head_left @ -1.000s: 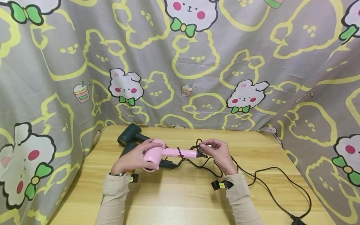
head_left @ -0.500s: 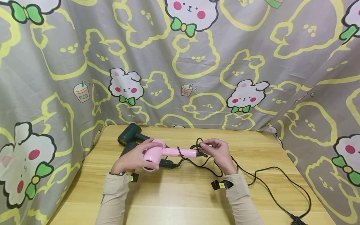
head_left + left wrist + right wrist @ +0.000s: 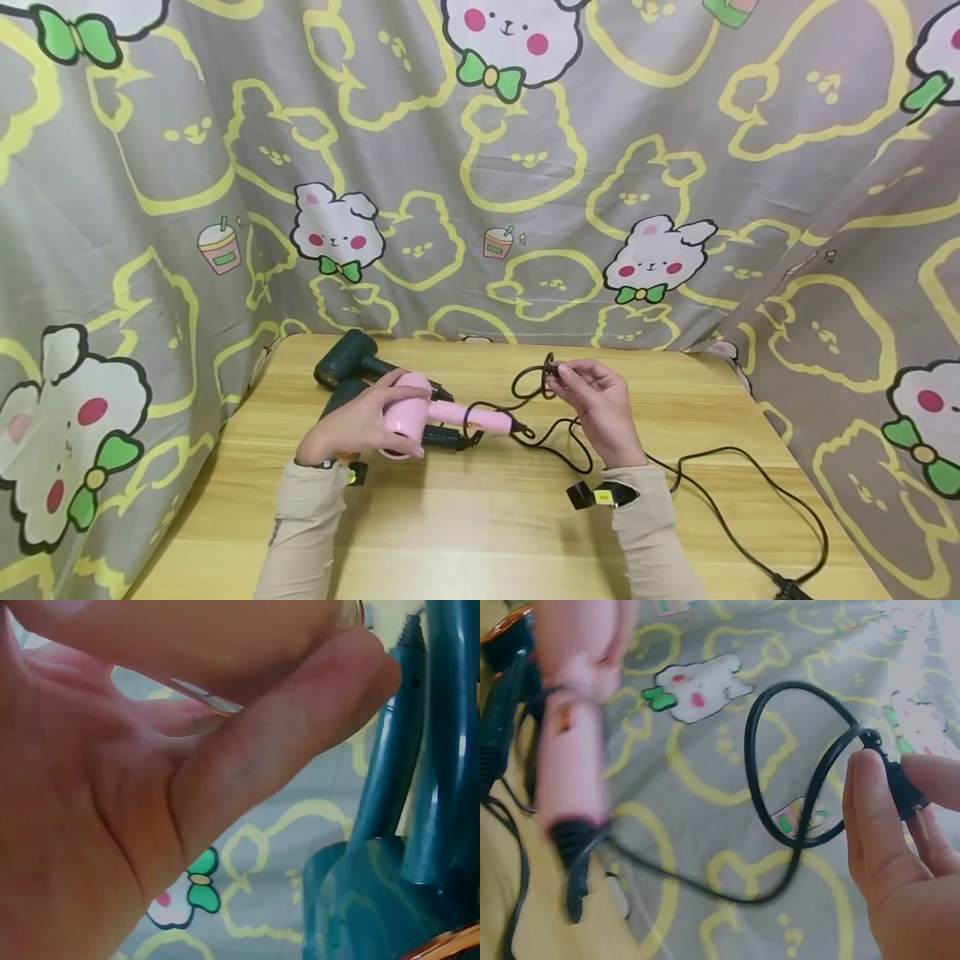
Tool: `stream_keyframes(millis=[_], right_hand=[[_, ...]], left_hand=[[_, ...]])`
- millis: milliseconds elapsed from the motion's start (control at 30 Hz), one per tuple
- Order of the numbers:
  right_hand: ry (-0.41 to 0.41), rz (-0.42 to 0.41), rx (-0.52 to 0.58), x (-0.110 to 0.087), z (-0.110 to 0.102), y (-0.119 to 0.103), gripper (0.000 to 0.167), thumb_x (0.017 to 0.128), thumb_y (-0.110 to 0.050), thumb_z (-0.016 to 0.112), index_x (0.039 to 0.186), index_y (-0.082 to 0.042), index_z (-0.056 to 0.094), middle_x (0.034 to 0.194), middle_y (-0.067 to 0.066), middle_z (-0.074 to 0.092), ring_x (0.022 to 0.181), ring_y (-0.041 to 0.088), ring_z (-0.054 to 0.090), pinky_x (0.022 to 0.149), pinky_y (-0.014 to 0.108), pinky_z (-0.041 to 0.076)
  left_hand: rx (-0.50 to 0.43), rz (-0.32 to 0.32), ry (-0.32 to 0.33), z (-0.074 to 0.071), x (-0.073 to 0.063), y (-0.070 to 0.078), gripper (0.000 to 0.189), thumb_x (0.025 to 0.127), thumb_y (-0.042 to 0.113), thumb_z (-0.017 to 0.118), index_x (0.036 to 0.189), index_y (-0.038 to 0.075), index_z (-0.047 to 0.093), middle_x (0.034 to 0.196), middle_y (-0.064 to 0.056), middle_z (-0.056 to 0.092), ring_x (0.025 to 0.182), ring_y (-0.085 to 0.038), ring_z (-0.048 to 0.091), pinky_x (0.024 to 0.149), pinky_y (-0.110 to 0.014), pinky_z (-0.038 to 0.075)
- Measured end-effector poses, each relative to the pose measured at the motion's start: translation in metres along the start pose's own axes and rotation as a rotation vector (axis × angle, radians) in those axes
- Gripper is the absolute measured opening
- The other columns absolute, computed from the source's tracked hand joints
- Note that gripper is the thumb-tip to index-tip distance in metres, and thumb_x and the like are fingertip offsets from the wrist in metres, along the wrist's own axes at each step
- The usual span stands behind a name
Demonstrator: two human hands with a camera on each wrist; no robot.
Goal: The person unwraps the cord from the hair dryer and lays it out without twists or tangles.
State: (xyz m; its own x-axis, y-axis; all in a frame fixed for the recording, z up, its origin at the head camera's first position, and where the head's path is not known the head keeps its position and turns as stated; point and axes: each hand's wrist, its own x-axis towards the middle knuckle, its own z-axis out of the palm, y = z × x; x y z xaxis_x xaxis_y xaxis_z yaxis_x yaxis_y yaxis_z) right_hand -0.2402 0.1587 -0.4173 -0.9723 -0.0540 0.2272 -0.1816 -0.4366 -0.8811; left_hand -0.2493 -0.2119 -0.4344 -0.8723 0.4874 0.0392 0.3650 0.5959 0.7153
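Observation:
A pink hair dryer (image 3: 471, 416) points its handle to the right over the table. Around its barrel my left hand (image 3: 351, 428) is wrapped, thumb on the near side. My right hand (image 3: 606, 408) pinches the black plug (image 3: 904, 792) between thumb and fingers, metal prongs showing below it in the right wrist view. From the plug the black cord (image 3: 751, 761) makes a loose loop, then runs back to the handle's end. One turn of cord still circles the pink handle. The left wrist view shows only the barrel's underside, close above my thumb.
Two dark green hair dryers lie at the left, one behind (image 3: 347, 358) and one partly under my left hand (image 3: 444, 437). Their black cords (image 3: 750, 450) trail right to a plug (image 3: 789, 588) near the front right. A patterned curtain (image 3: 480, 183) encloses the table (image 3: 480, 533).
My right hand has moved right and slightly up with the plug, drawing the cord away from the handle's end. The pink handle tilts a little lower; my left hand stays in place.

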Motion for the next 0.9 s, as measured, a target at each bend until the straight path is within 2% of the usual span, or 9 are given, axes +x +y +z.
stream_keyframes(millis=[200,333,433,500,600,800,900], right_hand=[[-0.130,-0.077,0.062,-0.010,0.008,-0.025,0.026,0.102,0.007,0.056,0.099,-0.010,0.074,0.106,0.003,0.079,0.093,0.012,0.077,0.087,0.026,0.060],[-0.236,-0.127,0.085,-0.021,0.011,-0.044,0.029,0.103,0.010,0.050,0.103,-0.008,0.073,0.110,0.005,0.078,0.096,0.014,0.076,0.089,0.026,0.060],[-0.309,-0.146,0.048,-0.030,0.010,-0.058,0.033,0.103,0.013,0.046,0.104,-0.007,0.072,0.111,0.006,0.077,0.099,0.015,0.075,0.087,0.028,0.061],[-0.339,-0.149,-0.015,-0.037,0.008,-0.067,0.034,0.102,0.015,0.046,0.104,-0.007,0.072,0.110,0.006,0.077,0.100,0.015,0.075,0.085,0.029,0.062],[-0.336,-0.144,-0.172,-0.048,0.004,-0.081,0.030,0.101,0.014,0.049,0.104,-0.007,0.071,0.109,0.006,0.076,0.093,0.014,0.075,0.081,0.030,0.062],[-0.277,-0.157,-0.567,-0.072,-0.015,-0.104,0.009,0.099,0.006,0.061,0.103,0.003,0.069,0.105,0.002,0.077,0.077,0.013,0.073,0.070,0.031,0.061],[-0.243,-0.137,-0.742,-0.081,-0.028,-0.114,0.008,0.099,0.001,0.065,0.105,0.002,0.070,0.098,-0.002,0.075,0.073,0.013,0.070,0.068,0.031,0.059]], left_hand=[[0.002,-0.011,0.050,-0.003,-0.005,-0.002,0.083,0.066,0.054,0.095,0.139,0.038,0.061,0.159,-0.013,0.037,0.111,-0.032,0.059,0.081,-0.040,0.052],[0.047,-0.018,0.091,-0.005,-0.009,-0.006,0.082,0.064,0.058,0.094,0.137,0.039,0.062,0.154,-0.008,0.041,0.109,-0.029,0.058,0.081,-0.039,0.051],[0.076,-0.029,0.115,-0.006,-0.010,-0.010,0.081,0.064,0.060,0.094,0.136,0.038,0.062,0.150,-0.005,0.044,0.108,-0.027,0.059,0.082,-0.039,0.051],[0.086,-0.022,0.133,-0.007,-0.011,-0.013,0.081,0.065,0.059,0.094,0.136,0.036,0.063,0.148,-0.005,0.045,0.107,-0.026,0.059,0.083,-0.039,0.051],[0.082,0.001,0.160,-0.010,-0.011,-0.018,0.078,0.066,0.054,0.095,0.135,0.034,0.064,0.147,-0.008,0.046,0.108,-0.027,0.060,0.085,-0.040,0.050],[0.054,-0.005,0.185,-0.017,-0.016,-0.028,0.080,0.066,0.051,0.096,0.136,0.033,0.062,0.149,-0.009,0.045,0.117,-0.032,0.056,0.087,-0.043,0.050],[0.052,-0.019,0.202,-0.022,-0.019,-0.035,0.081,0.066,0.050,0.096,0.137,0.029,0.063,0.149,-0.011,0.045,0.116,-0.034,0.055,0.087,-0.044,0.049]])
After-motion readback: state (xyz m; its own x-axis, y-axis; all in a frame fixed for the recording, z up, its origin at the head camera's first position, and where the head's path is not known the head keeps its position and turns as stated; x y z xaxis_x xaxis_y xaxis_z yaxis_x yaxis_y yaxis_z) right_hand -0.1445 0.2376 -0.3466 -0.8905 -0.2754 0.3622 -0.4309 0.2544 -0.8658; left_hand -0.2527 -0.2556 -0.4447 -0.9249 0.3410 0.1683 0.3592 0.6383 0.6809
